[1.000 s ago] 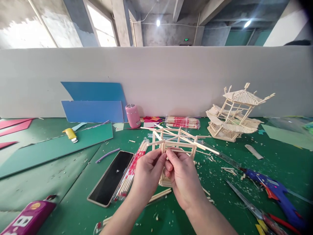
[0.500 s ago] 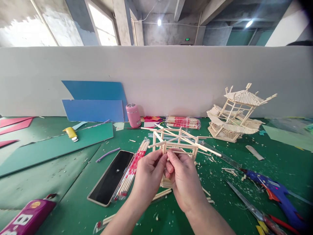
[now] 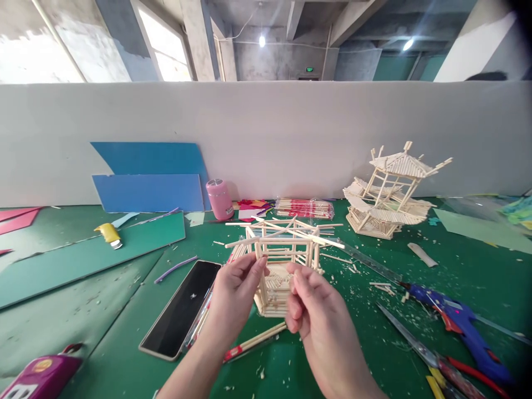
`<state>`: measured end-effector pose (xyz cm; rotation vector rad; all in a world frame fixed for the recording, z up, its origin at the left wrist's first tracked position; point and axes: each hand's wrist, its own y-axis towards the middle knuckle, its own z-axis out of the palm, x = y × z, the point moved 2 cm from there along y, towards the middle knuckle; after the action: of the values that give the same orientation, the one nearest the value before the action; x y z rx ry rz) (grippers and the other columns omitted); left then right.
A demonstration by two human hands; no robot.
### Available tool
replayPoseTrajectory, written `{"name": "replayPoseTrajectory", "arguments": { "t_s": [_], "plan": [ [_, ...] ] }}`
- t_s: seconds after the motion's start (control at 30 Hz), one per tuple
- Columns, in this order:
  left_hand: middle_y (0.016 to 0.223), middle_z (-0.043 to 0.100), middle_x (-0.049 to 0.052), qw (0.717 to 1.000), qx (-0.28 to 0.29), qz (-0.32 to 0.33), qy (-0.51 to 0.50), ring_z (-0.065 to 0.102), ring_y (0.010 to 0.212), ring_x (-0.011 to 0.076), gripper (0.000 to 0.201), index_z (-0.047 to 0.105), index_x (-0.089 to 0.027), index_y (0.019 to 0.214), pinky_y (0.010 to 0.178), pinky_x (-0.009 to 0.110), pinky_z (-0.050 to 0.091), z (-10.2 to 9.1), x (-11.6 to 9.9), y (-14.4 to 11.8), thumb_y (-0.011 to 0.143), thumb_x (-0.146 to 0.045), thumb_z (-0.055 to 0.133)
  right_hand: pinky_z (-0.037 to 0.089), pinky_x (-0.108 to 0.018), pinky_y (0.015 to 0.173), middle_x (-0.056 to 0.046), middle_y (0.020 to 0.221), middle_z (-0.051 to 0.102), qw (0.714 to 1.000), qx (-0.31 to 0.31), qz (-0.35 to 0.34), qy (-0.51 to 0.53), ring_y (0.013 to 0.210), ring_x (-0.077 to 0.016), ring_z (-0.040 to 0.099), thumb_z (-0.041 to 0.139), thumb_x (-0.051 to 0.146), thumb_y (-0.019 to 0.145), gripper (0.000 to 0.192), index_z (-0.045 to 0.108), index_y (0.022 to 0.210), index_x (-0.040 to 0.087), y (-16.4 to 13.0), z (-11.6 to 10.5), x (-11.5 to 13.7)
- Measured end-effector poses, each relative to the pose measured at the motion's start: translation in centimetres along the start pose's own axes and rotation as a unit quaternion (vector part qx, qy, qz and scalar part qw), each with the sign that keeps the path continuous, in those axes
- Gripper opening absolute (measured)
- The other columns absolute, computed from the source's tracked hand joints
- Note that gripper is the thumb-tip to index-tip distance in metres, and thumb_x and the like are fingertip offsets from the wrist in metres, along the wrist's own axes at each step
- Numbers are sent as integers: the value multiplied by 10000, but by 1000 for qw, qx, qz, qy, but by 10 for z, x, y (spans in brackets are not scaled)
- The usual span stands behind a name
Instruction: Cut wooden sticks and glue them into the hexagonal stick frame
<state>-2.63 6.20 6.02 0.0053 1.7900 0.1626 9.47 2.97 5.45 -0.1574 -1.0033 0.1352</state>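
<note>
A small open pavilion frame [image 3: 282, 241], built of thin wooden sticks, stands in front of me on the green table. My left hand [image 3: 235, 291] pinches its front left post between thumb and forefinger. Just right of it, my right hand [image 3: 322, 313] is closed, thumb against forefinger, in front of the frame's open side. Whatever those right fingertips hold, if anything, is too small to make out. Loose sticks in a wrapper [image 3: 255, 339] lie below the frame, between my wrists.
A finished stick pavilion [image 3: 390, 208] stands at the back right. To the right lie a blue glue gun [image 3: 457, 318] and scissors [image 3: 415, 338]. A phone [image 3: 183, 310] lies at left, with a yellow cutter [image 3: 108, 235] beyond. A pink cup-like can [image 3: 219, 199] stands near the wall.
My hands have moved apart; the right has drawn away from the left at the post. The frame appears turned, its front side now showing more openly. The view has shifted slightly.
</note>
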Motion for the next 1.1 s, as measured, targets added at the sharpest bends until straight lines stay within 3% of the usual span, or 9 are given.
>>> {"name": "replayPoseTrajectory", "arguments": {
  "t_s": [0.07, 0.17, 0.3, 0.43, 0.8, 0.97, 1.1],
  "plan": [
    [526, 428, -35, 1000, -6, -5, 2, 340, 476, 92, 277, 604, -151, 627, 423, 180, 277, -3, 3, 3, 779, -378, 555, 308, -205, 442, 74, 478, 416, 993, -42, -78, -74, 434, -77, 376, 518, 448, 805, 242, 537, 789, 207, 1, -14, 6],
    [552, 458, -30, 1000, -10, -12, -7, 387, 515, 104, 293, 589, -157, 607, 468, 185, 311, -5, 4, 7, 775, -395, 555, 343, -223, 475, 46, 595, 461, 954, -103, -179, -216, 507, -101, 417, 525, 435, 799, 225, 540, 856, 217, 11, -32, 12],
    [583, 500, -20, 1000, -14, -21, -15, 423, 549, 115, 299, 575, -155, 613, 495, 192, 341, -5, 2, 10, 779, -402, 546, 362, -260, 527, -8, 715, 506, 890, -64, -212, -398, 600, -144, 455, 526, 421, 796, 271, 576, 940, 198, 30, -36, 15],
    [562, 475, -32, 999, -38, 4, 7, 398, 527, 103, 290, 564, -150, 596, 478, 188, 315, -4, -1, 10, 787, -367, 543, 345, -265, 544, -14, 671, 517, 842, -29, -253, -475, 590, -150, 459, 463, 395, 838, 247, 584, 770, 191, 37, -26, 19],
    [584, 497, -27, 995, -54, 51, 61, 416, 533, 110, 216, 549, -159, 673, 469, 194, 337, 1, 7, 6, 798, -333, 524, 338, -236, 534, 0, 666, 511, 826, -26, -308, -471, 577, -128, 459, 450, 328, 863, 234, 578, 725, 188, 41, -32, 19],
    [673, 562, 12, 992, 15, 99, 82, 472, 565, 125, 157, 577, -156, 784, 507, 213, 385, 14, 13, -20, 827, -276, 487, 376, -221, 564, 5, 686, 504, 827, -7, -314, -467, 610, -124, 485, 467, 305, 859, 188, 583, 766, 191, 27, -61, 17],
    [602, 540, 8, 981, 24, 135, 134, 479, 541, 125, 147, 577, -145, 719, 516, 214, 382, 33, 20, -40, 822, -218, 502, 404, -228, 595, -14, 726, 535, 810, -6, -288, -511, 665, -141, 529, 440, 306, 869, 208, 587, 780, 190, 21, -90, 13]
  ]
}}
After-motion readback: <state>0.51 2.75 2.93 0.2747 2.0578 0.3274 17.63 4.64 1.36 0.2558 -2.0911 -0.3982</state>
